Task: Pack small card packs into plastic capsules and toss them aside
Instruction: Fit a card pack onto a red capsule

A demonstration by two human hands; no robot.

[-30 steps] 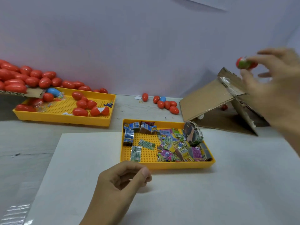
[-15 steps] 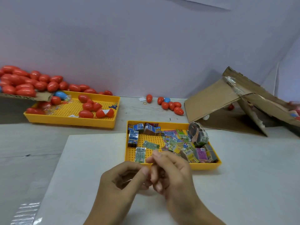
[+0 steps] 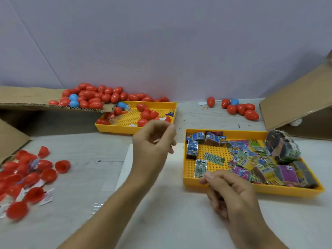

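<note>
Hands: L hand (image 3: 152,142) raised over worktop (image 3: 86,151), fingers loosely curled, contents can't tell; R hand (image 3: 228,191) at near rim of card tray (image 3: 186,180), fingers curled, thumb and forefinger pinched, held item not visible.
Detail: card packs (image 3: 251,159) loose in that yellow tray, w/ a banded bundle (image 3: 282,149) at far R. Closed red capsules (image 3: 97,97) heaped on cardboard flap (image 3: 27,99), some in 2nd yellow tray (image 3: 134,130); open capsule halves (image 3: 36,173) far L; small cluster (image 3: 239,109) by wall.
</note>
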